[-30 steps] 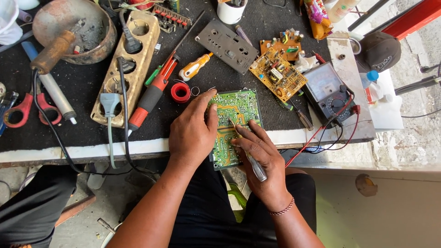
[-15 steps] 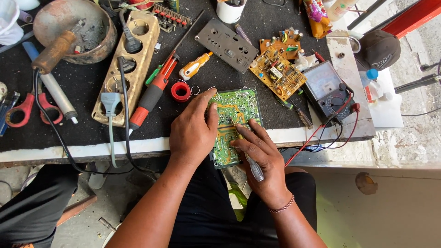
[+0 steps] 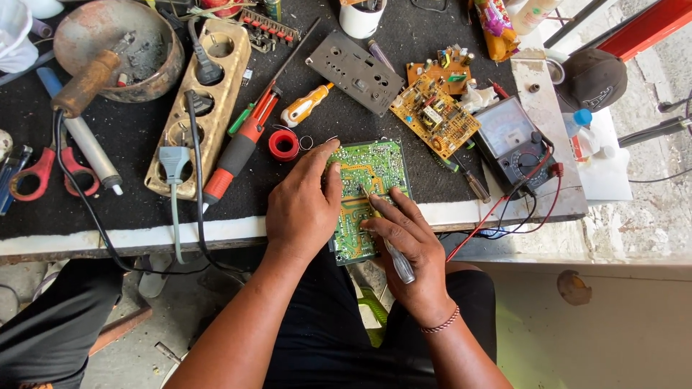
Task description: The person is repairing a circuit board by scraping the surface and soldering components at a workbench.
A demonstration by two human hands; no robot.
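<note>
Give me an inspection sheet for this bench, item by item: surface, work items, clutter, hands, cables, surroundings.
Surface: black mat on a white-edged bench.
Work items: green circuit board overhanging the bench edge; clear-handled tool.
Clutter: yellow circuit board, analog multimeter, red-handled screwdriver, red tape roll, wooden power strip, red scissors.
Hands: left hand pressing the board; right hand holding the tool against it.
Cables: red and black meter leads; black cord.
Surroundings: dark cap.

flat green glossy circuit board (image 3: 367,194) | clear plastic-handled metal screwdriver (image 3: 393,248) | matt black cloth bench mat (image 3: 137,137) | worn wooden socket strip (image 3: 202,108) | rusty rough metal bowl (image 3: 155,43)
</note>
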